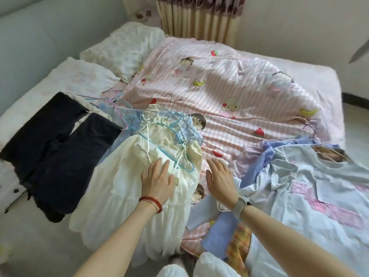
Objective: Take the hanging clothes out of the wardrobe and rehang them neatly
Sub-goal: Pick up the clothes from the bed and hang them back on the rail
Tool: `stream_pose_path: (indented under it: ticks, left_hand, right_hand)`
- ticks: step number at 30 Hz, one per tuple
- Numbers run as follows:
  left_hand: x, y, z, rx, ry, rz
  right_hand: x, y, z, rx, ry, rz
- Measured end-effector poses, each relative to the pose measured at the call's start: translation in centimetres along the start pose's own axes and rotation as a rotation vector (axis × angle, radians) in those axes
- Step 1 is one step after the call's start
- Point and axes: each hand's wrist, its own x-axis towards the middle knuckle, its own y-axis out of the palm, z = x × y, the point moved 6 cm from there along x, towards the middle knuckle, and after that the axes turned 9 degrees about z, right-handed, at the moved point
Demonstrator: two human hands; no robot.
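A cream-white frilly dress (127,188) lies on the bed on a thin blue wire hanger (171,156). My left hand (157,180) rests flat on its upper part, fingers together, holding nothing. My right hand (219,180) hovers flat over the striped quilt (229,92) just right of the dress, empty. Under the dress lies a light blue garment (129,116) with more wire hangers (113,100). Dark shorts (58,144) lie spread at the left. A pale blue shirt with pink patches (311,192) lies crumpled at the right, with hangers (315,128) at its collar.
Two white pillows (123,50) sit at the head of the bed on the left. A curtain (199,17) hangs behind the bed. A blue cloth (217,238) and a plaid orange piece (239,244) lie near the front edge by my knees.
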Motion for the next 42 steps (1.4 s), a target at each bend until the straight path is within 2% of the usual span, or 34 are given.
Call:
stream_pose_path:
  ticks: [4, 10, 16, 21, 26, 31, 33, 35, 38, 42]
  left_hand:
    - [5.2, 2.3, -6.1, 0.016, 0.212, 0.142]
    - [8.6, 5.4, -18.0, 0.059, 0.505, 0.247]
    - [9.1, 9.2, -29.7, 0.077, 0.688, 0.306]
    - [12.9, 14.6, -37.9, -0.012, 0.600, 0.349]
    - [17.5, 21.8, -44.1, 0.103, 0.458, 0.411]
    - [21.3, 26.2, -46.9, 0.273, 0.359, 0.450]
    - [22.1, 27.1, -47.4, 0.259, 0.309, 0.460]
    - [22.1, 27.2, -47.7, 0.216, 0.292, 0.401]
    - [21.1, 26.5, -47.7, 0.159, 0.348, 0.288]
    - [17.5, 25.1, -45.7, 0.059, 0.382, 0.311]
  right_hand:
    - [-1.4, -1.7, -5.2, 0.008, 0.229, -0.065]
    - [-5.7, -5.0, -14.1, 0.006, 0.525, -0.125]
    - [-9.9, -7.7, -24.8, 0.056, 0.676, -0.154]
    - [-9.4, -8.9, -38.0, 0.082, 0.728, -0.069]
    - [-7.1, -9.2, -49.7, 0.065, 0.727, 0.004]
    - [-4.4, -10.1, -57.8, 0.040, 0.729, 0.027]
    - [-3.5, -10.0, -59.8, 0.033, 0.719, 0.041]
    - [-2.7, -9.8, -60.8, 0.073, 0.716, 0.043]
    - [-2.4, -9.4, -60.6, 0.061, 0.727, -0.046]
    - [-4.6, -8.0, -58.5, 0.087, 0.725, -0.152]
